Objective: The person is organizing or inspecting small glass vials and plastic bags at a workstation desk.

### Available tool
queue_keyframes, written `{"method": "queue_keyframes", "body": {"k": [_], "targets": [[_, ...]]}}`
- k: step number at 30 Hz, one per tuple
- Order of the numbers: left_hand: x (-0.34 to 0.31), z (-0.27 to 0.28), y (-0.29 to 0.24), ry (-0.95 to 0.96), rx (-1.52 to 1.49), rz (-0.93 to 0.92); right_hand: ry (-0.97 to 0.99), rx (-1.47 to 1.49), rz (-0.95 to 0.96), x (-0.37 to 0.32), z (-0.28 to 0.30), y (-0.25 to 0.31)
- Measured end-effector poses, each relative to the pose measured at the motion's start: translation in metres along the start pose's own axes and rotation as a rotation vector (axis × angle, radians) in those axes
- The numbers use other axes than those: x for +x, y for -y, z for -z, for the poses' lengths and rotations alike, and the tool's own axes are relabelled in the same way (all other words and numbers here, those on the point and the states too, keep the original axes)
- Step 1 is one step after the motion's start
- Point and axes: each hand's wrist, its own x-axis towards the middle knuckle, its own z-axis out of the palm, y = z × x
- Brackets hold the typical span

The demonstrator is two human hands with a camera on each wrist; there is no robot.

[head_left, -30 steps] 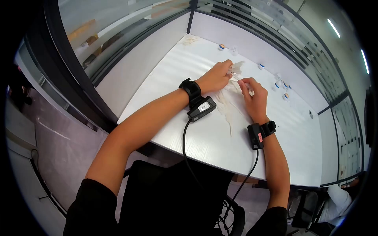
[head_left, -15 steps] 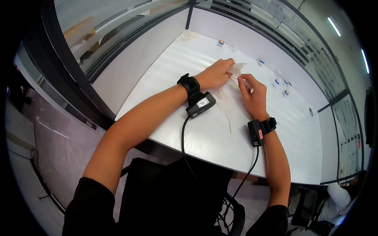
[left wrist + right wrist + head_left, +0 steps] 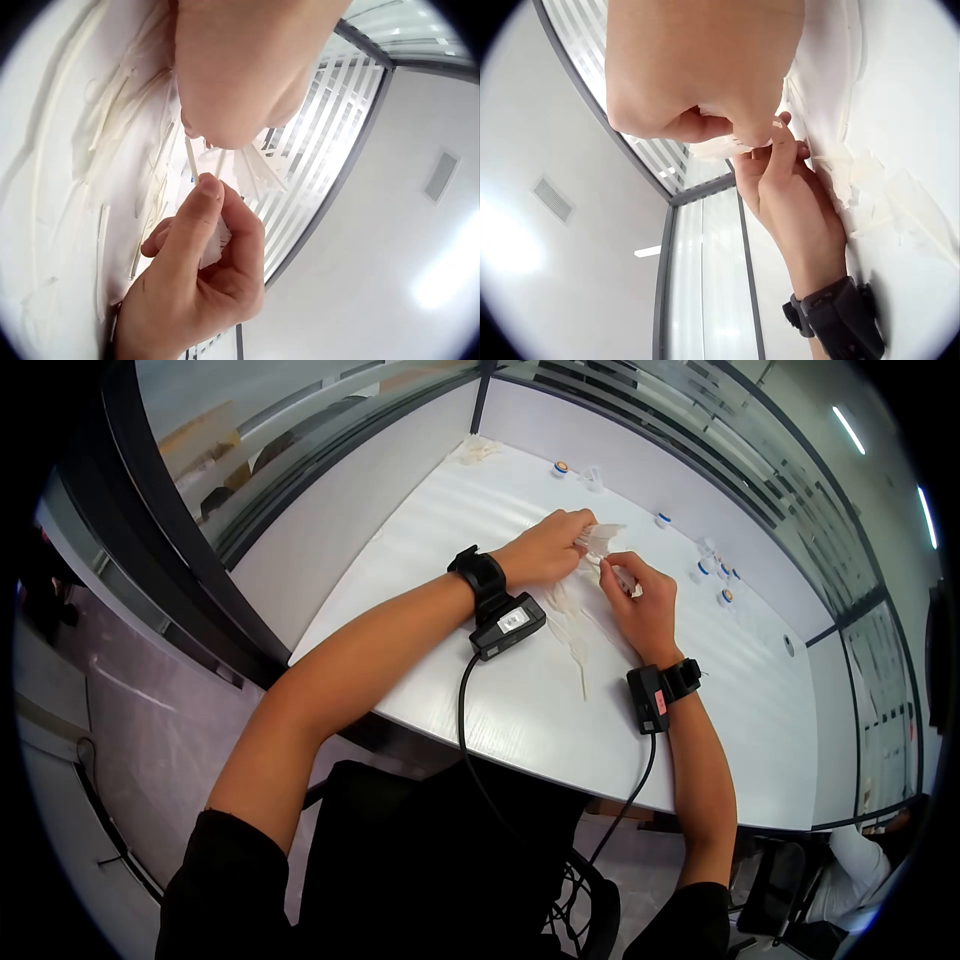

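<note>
The fingertips of both hands are hidden in the head view, where they meet over the far half of the white table (image 3: 500,710). The wrist views show them only from underneath, so what exactly they work on stays unclear.

The left hand (image 3: 545,550) pinches a white feather-like bundle (image 3: 602,538) just above the tabletop, its fingers curled round the gathered end. The bundle fans out into flat, pale, slightly see-through vanes (image 3: 259,169).

The right hand (image 3: 640,605) nips a thin white stalk (image 3: 193,161) of that bundle between thumb and forefinger. Its other fingers are curled on a small white scrap (image 3: 212,247), whose nature cannot be told.

Below the hands lies a scatter of loose white strips (image 3: 575,630), overlapping too much to count. A second pale heap (image 3: 478,450) sits in the far corner.

Along the far edge stand small round capped pots (image 3: 663,518). About five can be made out, some blue-topped and some orange, but they are too small for a sure count.

Each of the two wrists bears one black camera (image 3: 510,622), cabled.
</note>
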Motion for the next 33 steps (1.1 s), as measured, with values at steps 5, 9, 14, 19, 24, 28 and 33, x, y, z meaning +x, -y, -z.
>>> {"method": "queue_keyframes", "body": {"k": [5,9,14,19,24,28,33], "targets": [[0.003,-0.002,0.008,0.01,0.066,-0.048,-0.024,-0.027,0.017,0.0,-0.001,-0.002],[0.005,-0.004,0.012,0.03,0.149,-0.074,-0.01,-0.051,0.024,0.0,0.0,-0.004],[0.003,-0.002,0.008,0.03,0.125,-0.039,-0.063,0.057,-0.027,0.0,-0.004,-0.007],[0.005,-0.007,0.02,0.021,0.117,-0.127,-0.005,0.087,-0.119,0.0,0.001,-0.011],[0.006,-0.009,0.021,0.018,0.097,-0.134,0.038,0.316,-0.222,0.0,0.002,-0.015],[0.006,-0.008,0.022,0.013,0.116,-0.161,0.07,0.364,-0.36,0.001,0.004,-0.011],[0.004,-0.006,0.016,0.059,0.177,-0.121,0.064,0.314,-0.318,0.0,0.002,-0.02]]}}
